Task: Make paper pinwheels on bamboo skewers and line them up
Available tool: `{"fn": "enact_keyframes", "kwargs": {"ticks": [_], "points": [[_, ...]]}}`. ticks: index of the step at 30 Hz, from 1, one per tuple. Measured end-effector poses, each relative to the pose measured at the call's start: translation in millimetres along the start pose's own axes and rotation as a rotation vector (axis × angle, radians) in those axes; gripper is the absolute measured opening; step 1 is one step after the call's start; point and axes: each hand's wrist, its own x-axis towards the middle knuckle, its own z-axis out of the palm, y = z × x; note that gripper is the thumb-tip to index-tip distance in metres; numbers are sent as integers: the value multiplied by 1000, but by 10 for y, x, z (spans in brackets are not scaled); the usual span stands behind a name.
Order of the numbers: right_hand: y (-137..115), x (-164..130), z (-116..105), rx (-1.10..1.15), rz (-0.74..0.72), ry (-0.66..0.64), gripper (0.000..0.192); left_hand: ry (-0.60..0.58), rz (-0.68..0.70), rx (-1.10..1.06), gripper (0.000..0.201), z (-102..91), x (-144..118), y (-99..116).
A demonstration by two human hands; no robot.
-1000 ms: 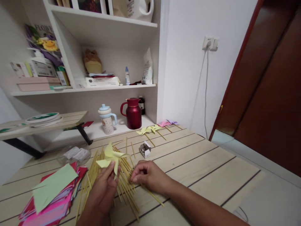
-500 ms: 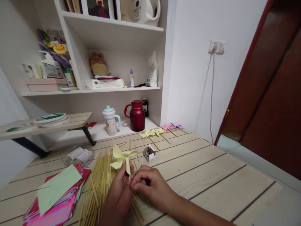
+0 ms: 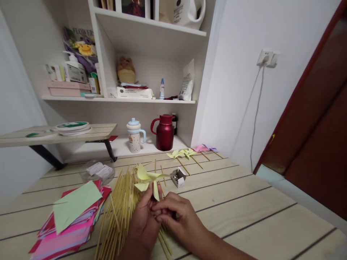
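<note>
The right hand [image 3: 182, 216], earlier apart, now meets the left hand [image 3: 144, 217].

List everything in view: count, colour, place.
Held pinwheel: one, yellow, front centre
Other pinwheels: four, yellow, pink, purple, table back
Sticks: many, yellow, table centre
Paper pile: one, mixed colours, table left
Small box: one, grey, white, table centre
Tub: one, clear, behind paper pile
Plates: several, white, green, low stand
Cup: one, cream, blue, bottom shelf
Flask: one, red, beside cup
Plush toy: one, brown, middle shelf
Jug: one, white, top shelf
Other shelf goods: several, mixed colours, shelves
Socket: one, white, wall
Door: one, brown, right
Left hand: one, bare, holding pinwheel
Right hand: one, bare, alongside
</note>
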Motion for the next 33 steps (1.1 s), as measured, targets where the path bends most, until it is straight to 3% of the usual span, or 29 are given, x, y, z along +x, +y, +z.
{"fn": "enact_keyframes", "kwargs": {"ticks": [11,20,25,33], "points": [[13,-25,14,-23,72,24,14,-29,8,19,11,-39,-7,-1],[-25,-36,-22,14,-61,-4,11,-2,42,19,16,-14,6,8],[-45,-27,-28,10,-58,-22,11,-6,-2,46,15,-23,2,6],[-11,-37,-5,-37,-16,-16,13,37,61,52,13,-8,-3,-15]]}}
